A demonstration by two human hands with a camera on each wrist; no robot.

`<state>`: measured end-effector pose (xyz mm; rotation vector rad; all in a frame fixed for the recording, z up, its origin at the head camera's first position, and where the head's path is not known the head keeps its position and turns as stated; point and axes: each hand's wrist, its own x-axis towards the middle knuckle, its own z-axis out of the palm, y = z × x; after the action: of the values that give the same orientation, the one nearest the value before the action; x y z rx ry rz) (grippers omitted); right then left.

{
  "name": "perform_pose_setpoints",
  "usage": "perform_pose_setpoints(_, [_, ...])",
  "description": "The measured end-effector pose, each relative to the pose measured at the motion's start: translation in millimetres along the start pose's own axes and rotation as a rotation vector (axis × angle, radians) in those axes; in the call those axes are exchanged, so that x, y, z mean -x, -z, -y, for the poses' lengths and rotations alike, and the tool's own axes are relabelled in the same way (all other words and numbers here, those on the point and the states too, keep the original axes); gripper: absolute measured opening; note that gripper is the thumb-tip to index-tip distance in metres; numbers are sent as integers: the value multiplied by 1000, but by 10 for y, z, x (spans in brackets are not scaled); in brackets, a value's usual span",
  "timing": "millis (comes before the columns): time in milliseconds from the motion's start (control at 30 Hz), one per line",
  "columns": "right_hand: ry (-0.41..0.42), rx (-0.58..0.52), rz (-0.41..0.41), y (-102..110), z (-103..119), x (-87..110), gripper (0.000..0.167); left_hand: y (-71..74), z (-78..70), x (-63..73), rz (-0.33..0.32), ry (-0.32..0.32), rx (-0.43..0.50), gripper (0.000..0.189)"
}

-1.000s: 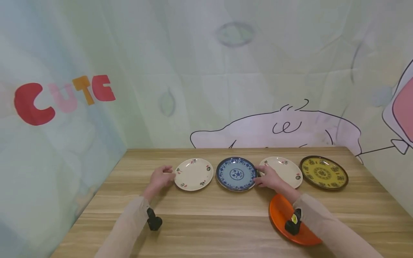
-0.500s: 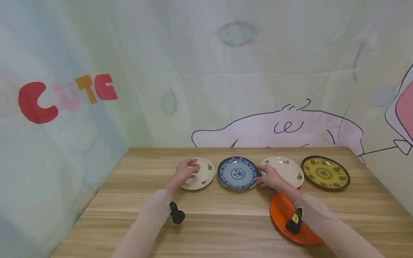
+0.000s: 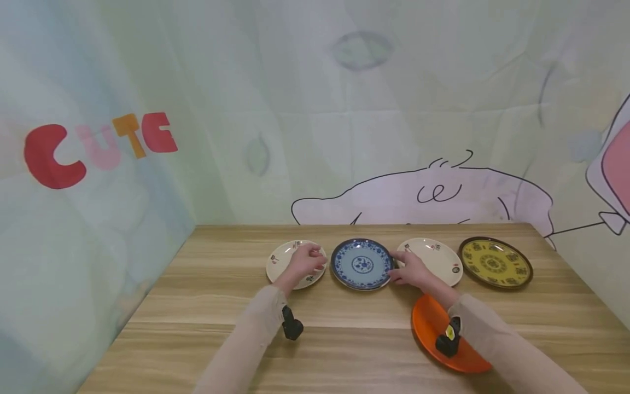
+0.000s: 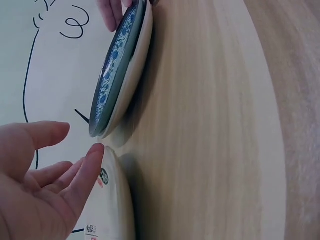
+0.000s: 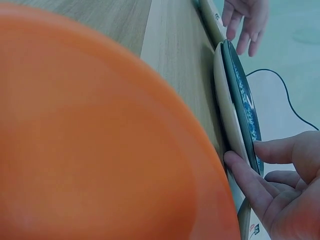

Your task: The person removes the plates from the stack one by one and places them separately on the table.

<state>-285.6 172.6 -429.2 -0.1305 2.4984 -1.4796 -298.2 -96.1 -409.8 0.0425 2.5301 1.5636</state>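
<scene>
A blue-patterned plate [image 3: 361,265] lies in the middle of the row. The right wrist view shows a cream plate [image 5: 226,95] directly beneath it. My right hand [image 3: 412,270] pinches the right edge of this stack, thumb on the blue rim and index finger low at the cream plate. My left hand [image 3: 304,261] hovers over a cream plate with small printed motifs [image 3: 278,262], left of the stack. Its thumb and fingers are spread apart with nothing between them, pointing at the stack's left edge in the left wrist view.
Right of the stack lie another cream plate [image 3: 438,262], partly behind my right hand, and a yellow plate with a dark rim [image 3: 494,264]. An orange plate [image 3: 433,334] sits nearer, under my right forearm. The wooden table [image 3: 334,355] ends at a printed cloth backdrop.
My left hand has moved right, from beside the left cream plate to over it, close to the stack. My right hand has kept its place at the blue plate's edge.
</scene>
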Motion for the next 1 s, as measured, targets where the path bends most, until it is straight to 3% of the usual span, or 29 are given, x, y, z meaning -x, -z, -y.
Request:
perform_pose_setpoints(600, [-8,10,-5,-1,18,1,59,-201,-26,-10,1,42,11,49])
perform_pose_setpoints(1000, [-1,13,-15,-11,10,1,60,-272,-40,-5,-49,-12,-68,50])
